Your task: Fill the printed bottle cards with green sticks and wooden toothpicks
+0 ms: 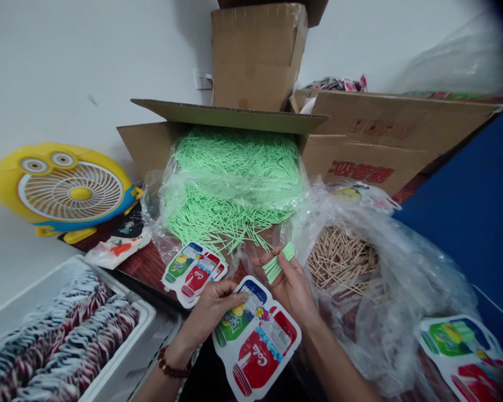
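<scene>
Pinched by its upper left edge, a printed Sprite and Cola pouch [257, 340] hangs from my left hand [212, 312], which wears a beaded bracelet. My right hand [295, 285] closes its thumb over a small bundle of green sticks [278, 262], just above the pouch's top edge. Behind both hands, a heap of the same green sticks [235, 206] spills out of a clear plastic bag in a tipped carton. A few more pouches [195, 273] lie stacked to the left of my left hand. Brown sticks [343, 259] fill an opened plastic bag on the right.
A white bin [145, 321] at lower left holds rows of packed pouches. A yellow and blue fan [79, 192] stands at the left. Cardboard boxes [257, 56] rise at the back. Another pouch stack [465, 357] lies at lower right, beside crumpled plastic [389, 335].
</scene>
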A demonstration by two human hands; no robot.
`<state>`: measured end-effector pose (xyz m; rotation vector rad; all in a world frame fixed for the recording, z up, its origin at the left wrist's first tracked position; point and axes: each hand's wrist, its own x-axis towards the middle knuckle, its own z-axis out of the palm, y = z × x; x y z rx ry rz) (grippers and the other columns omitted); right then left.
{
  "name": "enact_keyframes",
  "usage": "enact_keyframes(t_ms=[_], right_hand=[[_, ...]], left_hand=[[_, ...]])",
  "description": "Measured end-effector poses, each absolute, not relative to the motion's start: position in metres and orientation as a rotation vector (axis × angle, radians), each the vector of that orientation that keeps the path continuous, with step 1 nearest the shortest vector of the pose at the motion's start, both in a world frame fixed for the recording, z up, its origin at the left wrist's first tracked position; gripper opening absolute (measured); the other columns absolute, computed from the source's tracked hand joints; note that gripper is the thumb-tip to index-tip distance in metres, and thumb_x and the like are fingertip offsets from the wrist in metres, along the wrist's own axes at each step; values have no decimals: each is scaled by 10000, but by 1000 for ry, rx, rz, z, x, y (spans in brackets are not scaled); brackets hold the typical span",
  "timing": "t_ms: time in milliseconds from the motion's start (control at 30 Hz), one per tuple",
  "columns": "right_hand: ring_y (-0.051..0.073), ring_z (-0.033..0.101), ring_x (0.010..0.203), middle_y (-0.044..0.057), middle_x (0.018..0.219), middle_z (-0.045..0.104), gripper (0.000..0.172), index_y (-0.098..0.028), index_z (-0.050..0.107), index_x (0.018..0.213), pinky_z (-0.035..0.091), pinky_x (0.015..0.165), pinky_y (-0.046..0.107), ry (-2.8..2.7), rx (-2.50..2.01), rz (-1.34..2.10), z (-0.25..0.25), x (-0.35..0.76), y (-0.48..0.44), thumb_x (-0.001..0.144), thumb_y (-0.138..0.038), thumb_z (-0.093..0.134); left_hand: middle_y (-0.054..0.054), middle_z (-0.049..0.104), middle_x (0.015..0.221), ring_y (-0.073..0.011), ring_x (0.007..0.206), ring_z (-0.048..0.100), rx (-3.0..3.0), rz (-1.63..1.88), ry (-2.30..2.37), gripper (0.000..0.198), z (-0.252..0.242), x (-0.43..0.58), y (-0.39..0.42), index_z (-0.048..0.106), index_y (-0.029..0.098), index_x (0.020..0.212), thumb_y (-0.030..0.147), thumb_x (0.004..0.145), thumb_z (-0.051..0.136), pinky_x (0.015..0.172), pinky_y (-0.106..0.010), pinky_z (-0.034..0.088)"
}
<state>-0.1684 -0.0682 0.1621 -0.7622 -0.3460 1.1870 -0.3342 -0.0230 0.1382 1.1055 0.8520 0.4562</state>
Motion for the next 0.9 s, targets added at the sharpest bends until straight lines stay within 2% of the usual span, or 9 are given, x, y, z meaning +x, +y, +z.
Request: enact_keyframes(t_ms=[167,367,567,733,900], right_hand=[[206,687,804,-3,829,699,248,-250,567,958,528,712,318,-308,-820,1228,159,-173,-70,768,-347,693],[178,656,726,8,809,680,177,-219,591,907,481,605,264,-545,-953,1204,152,-159,-74,824,-371,629],[168,583,699,-3,781,658,107,-236,625,861,433,647,277,-1117,-1295,1016,161,-150,-85,865,-325,567],[193,562,741,7,804,642,84,-267,637,857,399,672,299,-1381,-1340,885,161,-151,-87,855,-242,557],[171,514,605,-10,678,596,96,-274,615,840,341,583,281,-1460,-1391,832,153,-154,-86,845,-207,548]], left_hand=[[15,647,603,-87,506,535,1138,452,844,234,135,-334,-23,649,145,704,364,756,713,488,-188,386],[7,650,625,-99,516,546,1176,397,825,249,138,-337,-22,644,145,711,382,769,695,500,-201,405],[7,652,647,-105,538,554,1197,409,831,243,136,-336,-23,649,152,718,386,765,693,514,-205,418],[30,594,605,-88,504,496,1239,424,838,267,137,-333,-22,619,151,687,399,755,692,486,-195,375],[46,493,572,-79,490,407,1371,390,860,303,135,-332,-19,567,152,645,409,781,653,458,-190,305]])
